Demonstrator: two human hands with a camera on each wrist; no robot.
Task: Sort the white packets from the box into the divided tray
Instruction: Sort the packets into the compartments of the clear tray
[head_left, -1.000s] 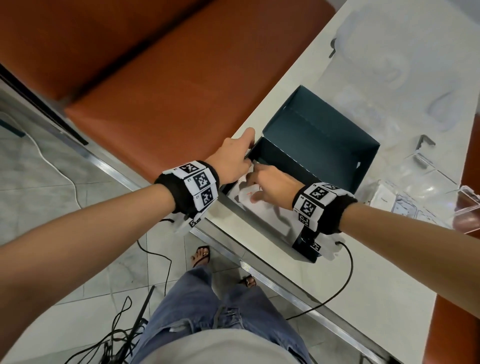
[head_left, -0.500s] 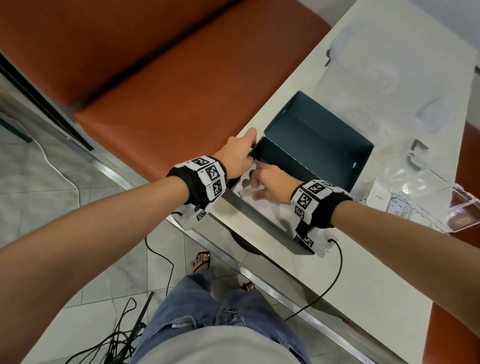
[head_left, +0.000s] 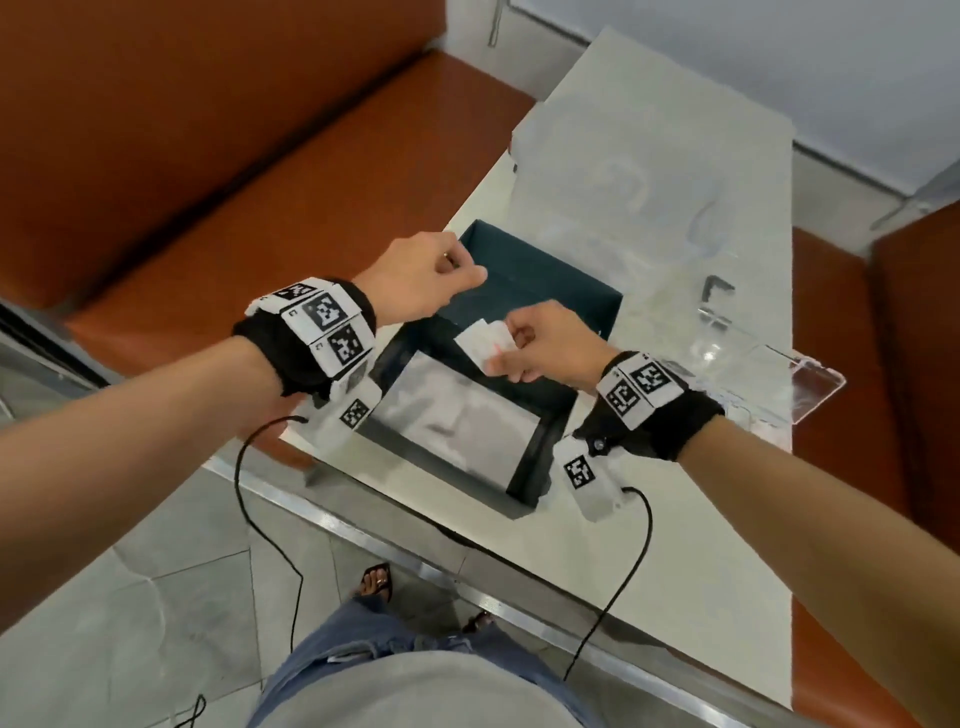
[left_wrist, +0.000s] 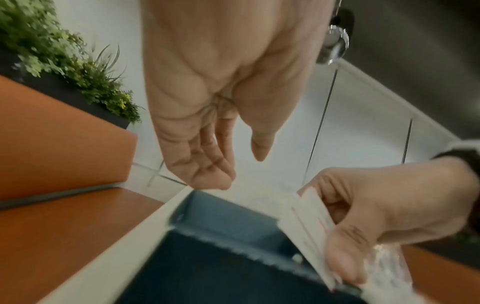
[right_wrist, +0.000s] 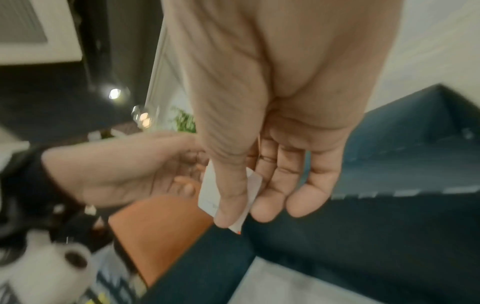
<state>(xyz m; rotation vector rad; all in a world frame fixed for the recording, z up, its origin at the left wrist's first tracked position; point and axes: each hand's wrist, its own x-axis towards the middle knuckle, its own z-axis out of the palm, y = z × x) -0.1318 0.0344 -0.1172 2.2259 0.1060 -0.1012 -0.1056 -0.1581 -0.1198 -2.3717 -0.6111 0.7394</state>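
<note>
the right hand (head_left: 540, 345) pinches a few white packets (head_left: 484, 340) just above the dark box (head_left: 540, 462).

the packets look thin, flat and light, a bit bendy like paper, so they could slip apart or flutter; a thumb-and-finger pinch near one end, as here, seems best. the left hand (head_left: 421, 283) hangs near the box's far corner, fingers loose, holding nothing. more white stuff lies in the box. the clear divided tray (head_left: 810, 371) sits on the table (head_left: 649, 156), off to the right.
</note>
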